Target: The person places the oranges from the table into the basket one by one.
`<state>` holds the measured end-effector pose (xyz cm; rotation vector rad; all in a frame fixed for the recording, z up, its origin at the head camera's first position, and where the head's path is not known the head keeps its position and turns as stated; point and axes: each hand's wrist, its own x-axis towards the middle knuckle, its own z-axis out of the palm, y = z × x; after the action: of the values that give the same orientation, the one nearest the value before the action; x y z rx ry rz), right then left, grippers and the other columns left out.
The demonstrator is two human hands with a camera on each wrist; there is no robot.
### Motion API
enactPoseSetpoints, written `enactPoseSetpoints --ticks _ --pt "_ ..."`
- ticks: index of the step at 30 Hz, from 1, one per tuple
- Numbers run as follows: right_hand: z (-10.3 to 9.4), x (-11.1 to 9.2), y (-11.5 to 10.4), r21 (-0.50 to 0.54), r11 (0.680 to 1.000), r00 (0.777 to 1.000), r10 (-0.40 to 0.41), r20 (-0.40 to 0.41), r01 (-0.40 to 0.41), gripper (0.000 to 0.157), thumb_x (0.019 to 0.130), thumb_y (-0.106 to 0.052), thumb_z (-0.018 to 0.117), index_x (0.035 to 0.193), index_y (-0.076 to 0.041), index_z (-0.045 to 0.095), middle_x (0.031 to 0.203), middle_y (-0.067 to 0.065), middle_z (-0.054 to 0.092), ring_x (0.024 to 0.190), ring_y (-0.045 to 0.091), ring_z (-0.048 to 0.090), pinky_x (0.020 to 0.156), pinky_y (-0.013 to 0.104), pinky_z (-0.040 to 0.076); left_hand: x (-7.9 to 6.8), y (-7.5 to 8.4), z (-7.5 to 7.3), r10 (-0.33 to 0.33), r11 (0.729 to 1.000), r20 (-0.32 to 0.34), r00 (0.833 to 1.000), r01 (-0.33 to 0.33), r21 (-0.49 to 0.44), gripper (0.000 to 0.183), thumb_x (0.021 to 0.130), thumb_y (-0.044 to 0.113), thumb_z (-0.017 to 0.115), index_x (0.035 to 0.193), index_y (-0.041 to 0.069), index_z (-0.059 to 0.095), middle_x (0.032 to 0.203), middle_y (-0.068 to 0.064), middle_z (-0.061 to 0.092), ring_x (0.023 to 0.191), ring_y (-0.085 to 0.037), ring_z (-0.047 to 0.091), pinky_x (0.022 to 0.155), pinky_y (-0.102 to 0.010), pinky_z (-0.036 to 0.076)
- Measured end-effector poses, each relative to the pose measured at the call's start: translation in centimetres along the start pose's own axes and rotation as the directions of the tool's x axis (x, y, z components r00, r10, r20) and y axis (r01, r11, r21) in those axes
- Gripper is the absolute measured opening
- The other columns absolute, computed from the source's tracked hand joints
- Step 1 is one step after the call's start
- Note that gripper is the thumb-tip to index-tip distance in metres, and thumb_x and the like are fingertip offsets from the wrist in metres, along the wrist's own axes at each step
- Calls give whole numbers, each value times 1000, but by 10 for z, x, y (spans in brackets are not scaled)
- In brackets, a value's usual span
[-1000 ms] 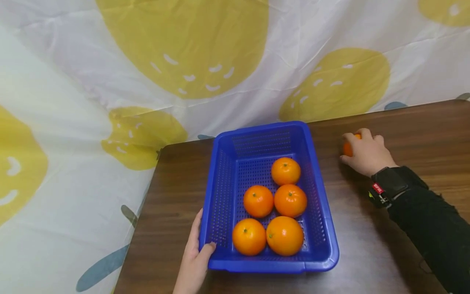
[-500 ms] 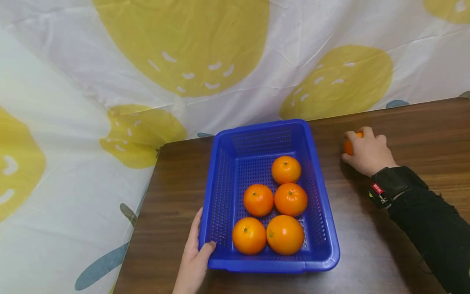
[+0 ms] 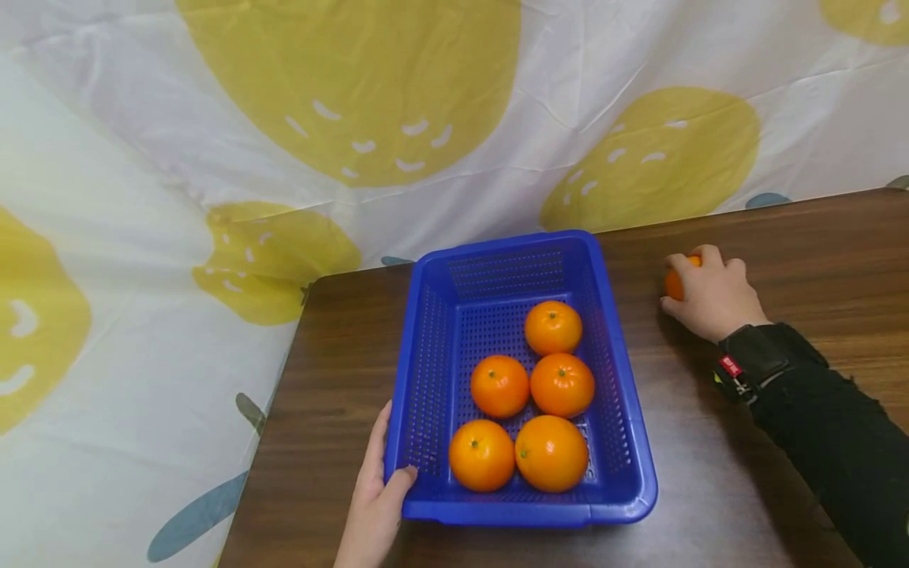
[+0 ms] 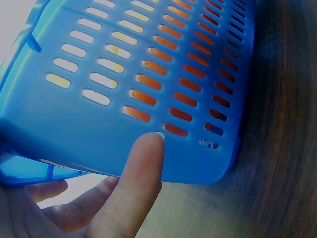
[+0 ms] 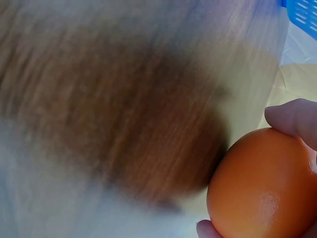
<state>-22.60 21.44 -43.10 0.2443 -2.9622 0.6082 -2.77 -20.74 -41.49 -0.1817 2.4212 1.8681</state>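
Note:
In the head view a blue perforated plastic basket (image 3: 433,371) stands on the table with several oranges (image 3: 551,454) inside, grouped toward its near and right side. My left hand (image 3: 376,489) grips the basket's near left corner, thumb over the rim; in the left wrist view a finger (image 4: 141,183) lies against the slotted wall. To the right of the basket, my right hand (image 3: 717,298) holds another orange (image 3: 678,284) at the tabletop, fingers curved around it. The right wrist view shows that orange (image 5: 262,188) between thumb and fingers, part of it hidden.
The brown wood-grain table (image 3: 341,355) meets a white curtain (image 3: 440,205) printed with yellow fruit shapes along its back and left edges. A black wrist strap (image 3: 770,355) and dark sleeve (image 3: 838,450) cover the right forearm.
The head view has shifted very slightly. Both hands, the basket and the oranges hold their places.

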Motion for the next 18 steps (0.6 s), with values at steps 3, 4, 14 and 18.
enactPoseSetpoints --ticks 3,4,14,18 --pt "-1 -2 -1 0 1000 1000 -10 -2 10 58 80 -27 61 131 -6 42 128 35 29 92 55 33 54 63 46 0 0 0 8 1000 0 1000 -8 -8 75 86 -4 41 143 41 22 149 -6 29 122 -22 42 101 -52 36" --pt "0 -3 0 -1 1000 1000 -13 -4 13 58 81 -27 61 132 -6 42 128 35 29 92 56 32 54 63 46 0 0 0 11 1000 1 1000 -11 -10 75 86 -4 41 143 41 22 149 -6 29 122 -22 41 101 -52 36" --pt "-2 -8 0 32 999 999 -42 -7 43 58 82 -27 60 132 -6 42 129 35 28 93 54 31 60 63 46 1 0 0 10 1000 0 1000 -10 -11 76 85 -5 40 144 40 21 150 -4 27 124 -21 39 103 -51 34" --pt "-3 -8 -1 51 998 999 -38 7 38 58 82 -28 61 131 -5 42 128 35 28 93 54 31 63 63 45 1 0 0 19 1000 1 1000 -19 -14 76 85 -5 40 144 39 21 150 -4 27 124 -21 39 103 -51 34"
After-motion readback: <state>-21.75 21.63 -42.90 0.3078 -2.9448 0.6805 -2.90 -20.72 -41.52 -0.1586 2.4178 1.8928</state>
